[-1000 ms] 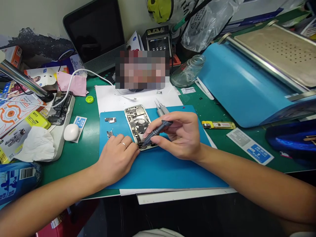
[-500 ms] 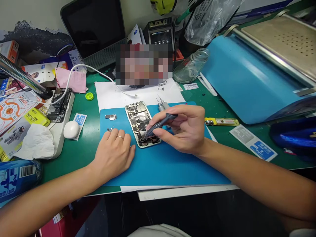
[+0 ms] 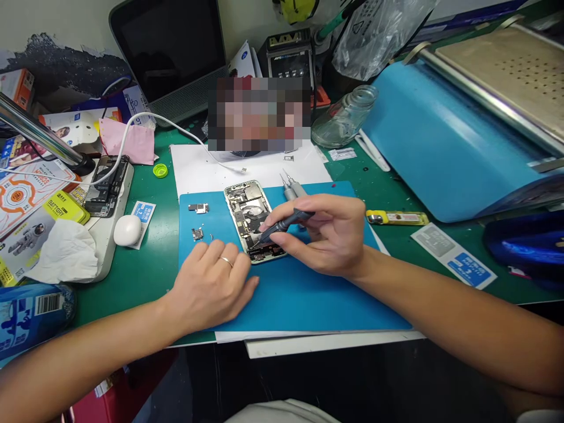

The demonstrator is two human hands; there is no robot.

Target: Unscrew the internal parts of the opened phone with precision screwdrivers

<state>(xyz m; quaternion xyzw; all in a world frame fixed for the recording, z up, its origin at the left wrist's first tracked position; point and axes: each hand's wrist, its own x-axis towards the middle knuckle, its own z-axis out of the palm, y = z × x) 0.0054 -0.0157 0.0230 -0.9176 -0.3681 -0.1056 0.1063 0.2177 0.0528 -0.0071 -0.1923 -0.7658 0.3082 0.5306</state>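
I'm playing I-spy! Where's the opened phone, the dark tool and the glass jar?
Opened phone (image 3: 252,212), head view: on its exposed insides.
Dark tool (image 3: 284,224), head view: on its middle part.
Glass jar (image 3: 340,124), head view: on its clear side.

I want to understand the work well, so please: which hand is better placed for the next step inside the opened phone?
Probably the right hand: its grip holds a dark pointed tool, with its tip over the opened phone. The left hand lies nearby, fingers curled, no tool visible.
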